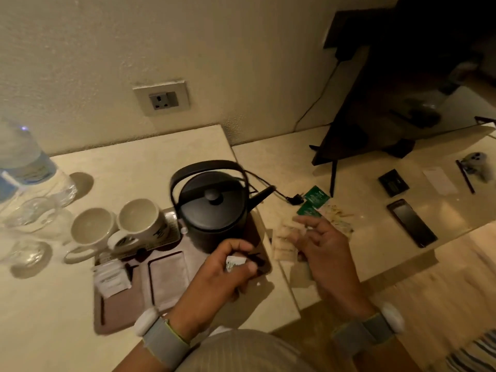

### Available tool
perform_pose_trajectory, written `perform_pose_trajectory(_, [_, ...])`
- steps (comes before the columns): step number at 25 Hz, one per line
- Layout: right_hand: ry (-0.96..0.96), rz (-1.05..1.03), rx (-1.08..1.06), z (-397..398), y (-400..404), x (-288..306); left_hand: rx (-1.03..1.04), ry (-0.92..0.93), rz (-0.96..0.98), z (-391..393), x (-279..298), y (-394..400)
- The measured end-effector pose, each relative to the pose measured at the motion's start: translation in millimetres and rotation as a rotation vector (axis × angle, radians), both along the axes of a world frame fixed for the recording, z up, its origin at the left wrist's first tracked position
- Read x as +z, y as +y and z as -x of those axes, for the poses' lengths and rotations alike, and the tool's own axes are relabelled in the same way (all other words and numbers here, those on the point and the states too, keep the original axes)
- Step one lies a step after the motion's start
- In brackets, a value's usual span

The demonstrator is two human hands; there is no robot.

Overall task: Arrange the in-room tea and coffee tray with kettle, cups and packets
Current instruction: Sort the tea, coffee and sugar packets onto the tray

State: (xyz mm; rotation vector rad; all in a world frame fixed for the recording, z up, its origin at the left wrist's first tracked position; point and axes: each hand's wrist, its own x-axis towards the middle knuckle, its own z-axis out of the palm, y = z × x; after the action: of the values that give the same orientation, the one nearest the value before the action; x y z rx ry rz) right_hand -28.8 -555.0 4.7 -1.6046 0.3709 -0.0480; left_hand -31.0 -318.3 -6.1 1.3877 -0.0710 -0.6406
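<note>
While the counter: a pale, smooth stone-like top [139, 162] carries everything, its surface steps to a second slab on the right.
Tray: a brown, flat rectangular tray [120, 312] with raised edges lies on the near slab.
Kettle: matte black, round-bodied kettle [214, 210] with arched handle and knobbed lid, standing on the tray's far right corner.
Cups: two glossy cream cups [137, 224], touching, at the tray's far left.
Packets: white paper packets [111, 279] stacked on the tray's left; green square sachets [314, 201] and pale sachets off the tray, right of the kettle.
Left hand: left hand [228, 267] over the tray's right edge, fingers curled, pinching a small white packet [234, 263].
Right hand: right hand [322, 245] apart from the left, fingers loosely spread above the pale sachets, holding nothing visible.
</note>
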Motion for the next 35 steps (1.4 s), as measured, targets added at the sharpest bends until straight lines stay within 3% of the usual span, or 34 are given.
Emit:
perform_pose_trajectory(3, [0.059,0.072,0.226,18,69,-4,0.069,0.025,0.005,12,-9,33])
perform_pose_trajectory(12, [0.207,0.085,0.723,43,204,-21,0.454,0.027,-0.221,76,-40,164])
perform_pose_trajectory(15, [0.221,0.001,0.726,47,240,-28,0.519,0.061,-0.198,97,-48,195])
perform_pose_trajectory(19, [0.227,0.02,0.673,49,265,-37,0.596,-0.059,-0.38,102,-55,214])
perform_pose_trajectory(24, [0.114,0.337,0.594,35,284,-48,0.497,-0.346,-0.625,92,-67,237])
perform_pose_trajectory(28, [-0.106,0.514,0.565,21,302,-56,0.562,-0.402,-0.798,76,-76,246])
perform_pose_trajectory(35, [-0.142,0.561,0.535,13,306,-73,0.558,-0.367,-0.918,63,-85,246])
